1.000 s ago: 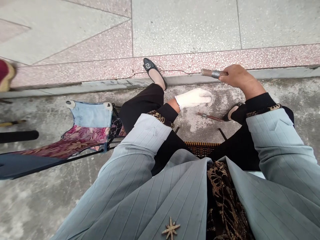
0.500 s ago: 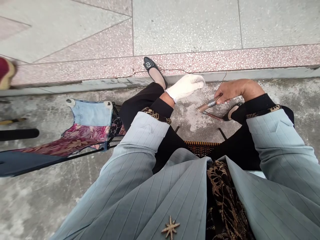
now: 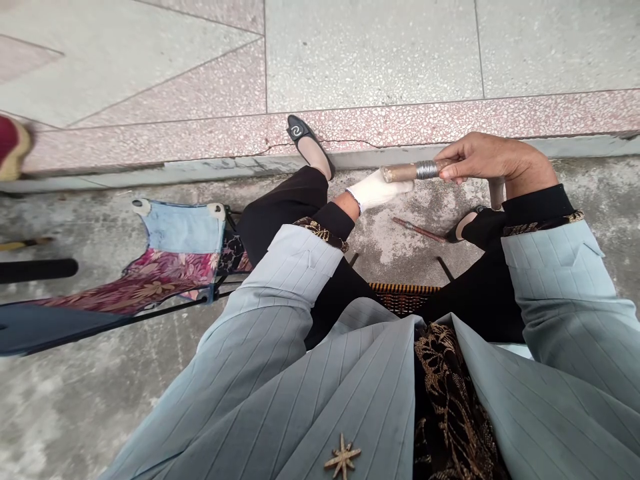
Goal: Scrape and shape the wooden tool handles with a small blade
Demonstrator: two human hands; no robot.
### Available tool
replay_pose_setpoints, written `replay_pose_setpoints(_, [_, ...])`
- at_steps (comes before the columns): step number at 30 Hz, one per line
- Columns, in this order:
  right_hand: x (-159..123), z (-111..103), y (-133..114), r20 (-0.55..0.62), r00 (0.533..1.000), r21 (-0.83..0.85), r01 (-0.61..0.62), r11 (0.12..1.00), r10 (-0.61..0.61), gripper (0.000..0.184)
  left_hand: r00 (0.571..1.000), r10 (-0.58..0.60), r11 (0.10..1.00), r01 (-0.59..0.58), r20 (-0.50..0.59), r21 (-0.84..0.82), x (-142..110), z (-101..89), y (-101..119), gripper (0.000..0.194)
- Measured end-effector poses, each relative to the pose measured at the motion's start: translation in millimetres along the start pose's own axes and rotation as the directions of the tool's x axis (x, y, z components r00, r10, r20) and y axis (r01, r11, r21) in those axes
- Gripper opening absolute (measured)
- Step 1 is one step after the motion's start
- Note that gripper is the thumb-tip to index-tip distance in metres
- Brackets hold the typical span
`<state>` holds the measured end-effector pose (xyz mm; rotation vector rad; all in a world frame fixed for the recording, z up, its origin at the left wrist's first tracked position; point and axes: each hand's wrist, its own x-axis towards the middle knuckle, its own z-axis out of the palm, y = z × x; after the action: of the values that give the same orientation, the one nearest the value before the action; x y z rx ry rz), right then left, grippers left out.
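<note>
My bare right hand (image 3: 480,160) grips a short rounded wooden tool (image 3: 400,173) with silver wire wound round its middle. The tool lies nearly level, its blunt end pointing left. A tan piece (image 3: 496,193) sticks down beneath my right wrist; I cannot tell whether it belongs to the tool. My left hand (image 3: 375,191) wears a white knitted glove and is low over the ground, under the tool's blunt end. Its fingers look pressed together and are partly hidden, so anything in them does not show. A thin reddish-brown rod (image 3: 420,230) lies on the concrete below.
A pink-edged tiled step (image 3: 200,143) runs across in front of me, my left shoe (image 3: 300,130) upon it. On the left stands a folding fabric chair (image 3: 185,227). A woven wicker seat edge (image 3: 404,297) shows between my legs. Another person's shoe (image 3: 13,147) is at far left.
My right hand has risen and shifted right, swinging the wooden tool up to level. My gloved left hand has come lower and slightly right, beneath the tool's end.
</note>
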<state>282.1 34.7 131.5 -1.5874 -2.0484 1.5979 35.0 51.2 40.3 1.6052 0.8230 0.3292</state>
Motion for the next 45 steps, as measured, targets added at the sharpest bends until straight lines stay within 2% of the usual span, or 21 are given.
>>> replay_pose_setpoints(5, [-1,6,-8,-0.139,0.989,0.084,-0.032,0.996,0.044,0.029,0.98,0.004,1.0,0.001,0.199,-0.021,-7,12.8,8,0.022])
replay_pose_setpoints(11, [12,12,-2,-0.234,0.965,0.021,-0.12,0.993,0.121,0.032,0.976,0.034,0.999,-0.033,0.214,-0.008,-7,15.8,19,0.018])
replay_pose_setpoints(16, [30,21,6,-0.222,0.943,-0.207,-0.296,0.933,0.25,0.03,0.981,0.066,0.96,-0.112,0.182,0.256,-3,11.1,16,0.022])
replay_pose_setpoints(18, [34,24,6,-0.182,0.94,-0.346,-0.336,0.876,0.289,0.028,0.979,0.091,0.909,-0.157,0.183,0.387,-2,10.3,15,0.024])
replay_pose_setpoints(21, [36,28,6,-0.028,0.946,-0.513,-0.291,0.808,0.323,0.028,0.977,0.08,0.817,-0.178,0.199,0.549,-2,9.6,17,0.026])
replay_pose_setpoints(23, [35,28,7,0.127,0.929,-0.555,-0.224,0.801,0.347,0.028,0.979,0.068,0.77,-0.174,0.193,0.613,-3,7.6,19,0.028])
replay_pose_setpoints(25, [33,26,8,0.27,0.899,-0.528,-0.16,0.834,0.344,0.031,0.98,0.078,0.759,-0.176,0.181,0.627,-3,3.4,20,0.029])
replay_pose_setpoints(27, [32,24,7,0.372,0.878,-0.453,-0.112,0.885,0.302,0.034,0.981,0.106,0.786,-0.184,0.164,0.59,-3,-1.9,20,0.03])
replay_pose_setpoints(30, [30,21,4,0.45,0.861,-0.358,-0.07,0.931,0.238,0.04,0.98,0.147,0.857,-0.194,0.133,0.478,-3,-8.5,21,0.029])
replay_pose_setpoints(33, [27,18,2,0.482,0.855,-0.309,-0.04,0.95,0.193,0.045,0.984,0.146,0.921,-0.174,0.106,0.348,-3,-10.8,20,0.026])
replay_pose_setpoints(35, [23,14,2,0.47,0.873,-0.249,-0.01,0.968,0.13,0.046,0.988,0.124,0.956,-0.143,0.092,0.255,-1,-10.4,19,0.023])
replay_pose_setpoints(38, [15,5,3,0.395,0.918,-0.132,0.02,0.991,0.034,0.045,0.993,0.084,0.991,-0.093,0.087,0.094,2,-7.7,15,0.019])
replay_pose_setpoints(41, [5,-1,1,0.293,0.956,-0.012,0.039,0.999,-0.034,0.047,0.991,0.01,0.995,0.005,0.137,-0.102,0,-2.8,11,0.018])
replay_pose_setpoints(45, [-2,0,-5,0.019,0.997,0.14,0.073,0.987,-0.076,0.046,0.974,-0.012,0.964,0.072,0.225,-0.257,-8,4.1,12,0.033])
